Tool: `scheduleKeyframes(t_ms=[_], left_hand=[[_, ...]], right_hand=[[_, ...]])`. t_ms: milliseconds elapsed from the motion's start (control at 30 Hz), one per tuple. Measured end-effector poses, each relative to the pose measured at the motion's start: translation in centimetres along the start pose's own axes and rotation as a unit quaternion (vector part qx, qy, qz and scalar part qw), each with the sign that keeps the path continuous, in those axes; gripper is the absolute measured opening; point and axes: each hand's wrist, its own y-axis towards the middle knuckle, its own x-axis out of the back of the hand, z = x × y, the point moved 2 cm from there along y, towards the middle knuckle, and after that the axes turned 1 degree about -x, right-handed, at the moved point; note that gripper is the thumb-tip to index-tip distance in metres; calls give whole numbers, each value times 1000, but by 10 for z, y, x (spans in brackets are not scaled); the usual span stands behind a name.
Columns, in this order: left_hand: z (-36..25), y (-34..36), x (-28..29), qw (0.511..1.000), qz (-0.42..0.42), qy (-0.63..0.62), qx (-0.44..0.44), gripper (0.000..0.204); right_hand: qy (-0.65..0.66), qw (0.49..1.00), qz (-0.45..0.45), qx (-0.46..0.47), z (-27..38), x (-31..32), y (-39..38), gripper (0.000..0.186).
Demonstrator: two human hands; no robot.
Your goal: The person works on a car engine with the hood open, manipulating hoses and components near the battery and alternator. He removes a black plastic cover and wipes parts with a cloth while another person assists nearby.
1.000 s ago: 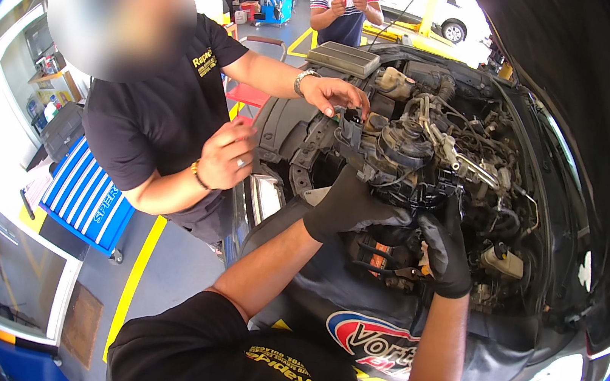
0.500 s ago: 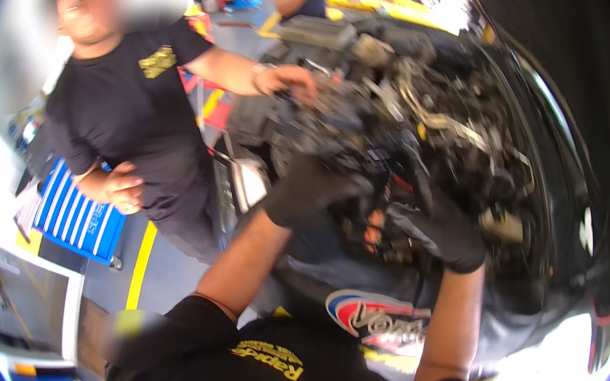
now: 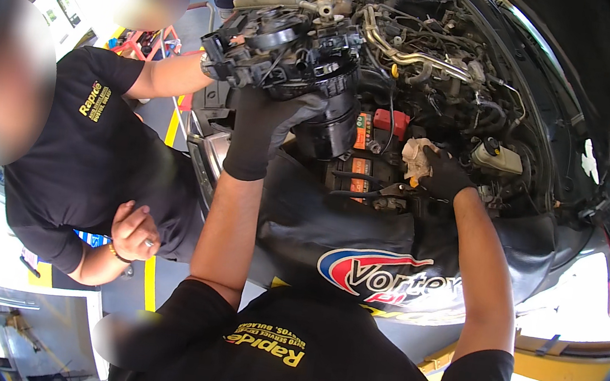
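Observation:
My left hand [image 3: 268, 121], in a black glove, holds a bulky black plastic assembly [image 3: 291, 55] from below, its fingers spread along the underside. This part has wires and brackets on top and a round, canister-like lower end. A co-worker's arm reaches to the left side of it; that hand is mostly hidden behind the part. Over the right of the engine bay, my gloved right hand [image 3: 444, 175] is closed on a crumpled beige rag [image 3: 416, 157]. Beside the rag sits a car battery [image 3: 358, 176] with a red terminal cover [image 3: 391, 123].
A black fender cover [image 3: 301, 224] drapes the car's edge before me. A fluid reservoir [image 3: 498, 157] with a black cap stands right of my right hand. Metal pipes [image 3: 413, 55] cross the engine bay. The raised hood curves along the right. A co-worker [image 3: 109, 143] stands close at left.
Both my hands were low in the engine bay, blurred. Now my left hand has lifted the black assembly up and left. The rag shows in my right hand. The co-worker's arm now reaches the assembly.

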Motion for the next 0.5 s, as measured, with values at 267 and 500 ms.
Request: scheduleKeyframes(t_ms=[267, 500], left_hand=[[-21, 9, -15, 993, -28, -110, -11, 35], [-5, 14, -33, 986, 104, -128, -31, 37]], right_hand=[[255, 939, -218, -74, 41, 141, 4, 50], [114, 869, -456, 155, 229, 241, -36, 50]])
